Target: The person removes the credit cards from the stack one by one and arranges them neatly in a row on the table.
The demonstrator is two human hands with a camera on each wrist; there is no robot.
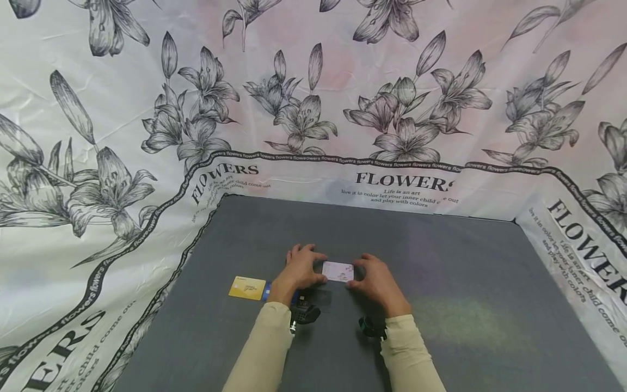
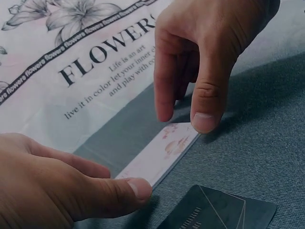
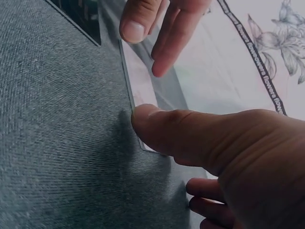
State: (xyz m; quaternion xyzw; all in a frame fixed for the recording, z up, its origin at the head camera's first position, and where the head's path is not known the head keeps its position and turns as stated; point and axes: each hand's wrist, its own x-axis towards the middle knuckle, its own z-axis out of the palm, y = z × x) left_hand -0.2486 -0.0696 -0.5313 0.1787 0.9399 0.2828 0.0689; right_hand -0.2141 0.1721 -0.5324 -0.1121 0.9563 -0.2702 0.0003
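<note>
A pale pink card (image 1: 338, 271) with a reddish floral print lies level at the middle of the dark table, between both hands. My left hand (image 1: 301, 268) grips its left end, thumb at the near edge and index finger towards the far edge. At the other end, the thumb and index finger of my right hand (image 1: 376, 280) hold the card the same way. The left wrist view shows the right thumb on the card's near corner. From the right wrist camera, the right thumb covers part of the card (image 3: 143, 86). Whether the card is slightly raised, I cannot tell.
Left of the hands lies a yellow card (image 1: 247, 288), with a blue card (image 1: 266, 291) beside it, partly hidden by the left wrist. A dark card (image 2: 214, 210) with thin lines lies nearer me. Flower-printed cloth (image 1: 401, 190) borders the grey table (image 1: 465, 272).
</note>
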